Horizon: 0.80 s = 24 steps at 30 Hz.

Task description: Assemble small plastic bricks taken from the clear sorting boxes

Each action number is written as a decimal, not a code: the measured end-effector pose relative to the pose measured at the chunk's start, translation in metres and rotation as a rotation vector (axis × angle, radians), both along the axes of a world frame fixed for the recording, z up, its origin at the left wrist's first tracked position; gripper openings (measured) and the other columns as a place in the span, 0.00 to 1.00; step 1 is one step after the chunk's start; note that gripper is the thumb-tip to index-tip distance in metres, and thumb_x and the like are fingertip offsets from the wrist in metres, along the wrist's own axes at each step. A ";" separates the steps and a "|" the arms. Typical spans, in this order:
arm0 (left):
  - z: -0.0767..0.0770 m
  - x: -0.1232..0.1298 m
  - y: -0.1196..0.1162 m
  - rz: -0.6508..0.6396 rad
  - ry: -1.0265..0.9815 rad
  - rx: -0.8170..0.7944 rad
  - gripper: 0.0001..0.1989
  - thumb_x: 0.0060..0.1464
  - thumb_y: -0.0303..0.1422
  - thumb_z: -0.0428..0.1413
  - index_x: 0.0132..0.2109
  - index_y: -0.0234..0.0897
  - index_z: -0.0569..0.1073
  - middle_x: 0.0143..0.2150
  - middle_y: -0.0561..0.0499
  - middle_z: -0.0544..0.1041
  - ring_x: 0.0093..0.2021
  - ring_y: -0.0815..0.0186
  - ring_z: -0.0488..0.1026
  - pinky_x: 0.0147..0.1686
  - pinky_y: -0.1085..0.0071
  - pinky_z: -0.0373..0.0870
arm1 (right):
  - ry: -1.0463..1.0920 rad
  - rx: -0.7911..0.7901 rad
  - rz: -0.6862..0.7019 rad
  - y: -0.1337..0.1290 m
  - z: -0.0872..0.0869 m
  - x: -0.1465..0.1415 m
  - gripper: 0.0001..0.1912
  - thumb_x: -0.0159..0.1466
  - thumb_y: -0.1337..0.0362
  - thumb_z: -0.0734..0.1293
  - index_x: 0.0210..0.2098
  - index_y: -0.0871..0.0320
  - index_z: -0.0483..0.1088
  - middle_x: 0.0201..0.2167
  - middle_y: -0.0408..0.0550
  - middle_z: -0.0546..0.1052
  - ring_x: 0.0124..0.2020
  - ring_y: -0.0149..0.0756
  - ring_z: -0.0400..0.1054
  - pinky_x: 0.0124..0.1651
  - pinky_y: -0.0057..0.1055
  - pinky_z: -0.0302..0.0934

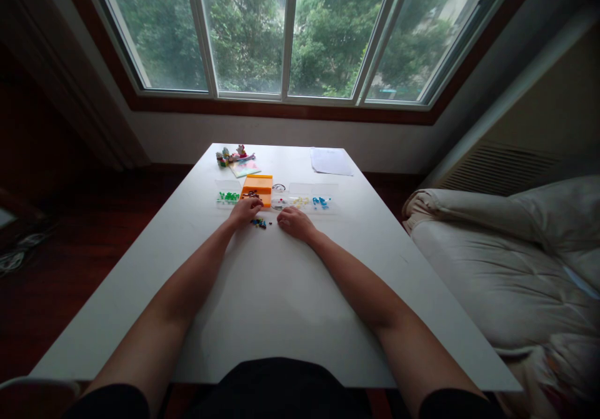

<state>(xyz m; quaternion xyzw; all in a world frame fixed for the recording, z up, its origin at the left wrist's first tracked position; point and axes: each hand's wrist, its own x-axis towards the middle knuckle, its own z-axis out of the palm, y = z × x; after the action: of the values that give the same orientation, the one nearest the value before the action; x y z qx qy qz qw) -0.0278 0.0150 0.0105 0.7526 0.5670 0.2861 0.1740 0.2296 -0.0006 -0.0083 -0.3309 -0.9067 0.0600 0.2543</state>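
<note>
My left hand (246, 210) is at the near edge of an open orange box (259, 183), its fingers curled together by the small dark brown pieces (252, 194) inside. Whatever those fingers hold is too small to make out. Just right of it, a little pile of blue, yellow and dark pieces (259, 223) lies on the table, with one tiny dark piece apart from it. My right hand (295, 221) rests on the tabletop with bent, closed fingers in front of a clear box. Its fingertips hide anything in them.
Clear boxes hold green pieces (229, 197), pale yellow pieces (300, 202) and blue pieces (321, 202). Small colourful figures (234, 155) and a printed card (244, 167) stand at the back left of the white table (290, 306). Paper sheets (332, 161) lie back right. A sofa (506, 269) is at right.
</note>
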 end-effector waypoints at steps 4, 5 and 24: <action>0.006 -0.004 -0.002 -0.096 0.111 -0.061 0.13 0.55 0.35 0.56 0.45 0.39 0.82 0.39 0.48 0.82 0.38 0.62 0.76 0.39 0.70 0.71 | -0.013 -0.010 -0.015 0.000 0.000 -0.001 0.04 0.64 0.68 0.70 0.38 0.54 0.77 0.41 0.49 0.76 0.46 0.40 0.67 0.51 0.34 0.62; 0.008 -0.005 -0.002 -0.127 0.122 -0.071 0.13 0.55 0.35 0.56 0.44 0.40 0.82 0.38 0.48 0.82 0.38 0.62 0.76 0.39 0.70 0.70 | -0.012 -0.013 -0.012 0.000 0.000 -0.001 0.04 0.64 0.68 0.69 0.38 0.54 0.77 0.41 0.49 0.76 0.46 0.40 0.67 0.51 0.34 0.62; 0.017 -0.012 -0.009 -0.270 0.210 -0.139 0.08 0.49 0.35 0.58 0.35 0.41 0.81 0.33 0.51 0.81 0.33 0.64 0.74 0.30 0.73 0.65 | 0.675 -0.007 -0.750 0.038 0.004 0.062 0.12 0.65 0.58 0.61 0.40 0.57 0.73 0.32 0.48 0.79 0.33 0.39 0.71 0.43 0.33 0.64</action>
<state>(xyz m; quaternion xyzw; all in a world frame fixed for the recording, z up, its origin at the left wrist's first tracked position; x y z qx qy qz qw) -0.0394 0.0057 0.0273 0.8338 0.4942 0.1401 0.2022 0.2912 0.0370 -0.0041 -0.5971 -0.5924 0.0714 0.5362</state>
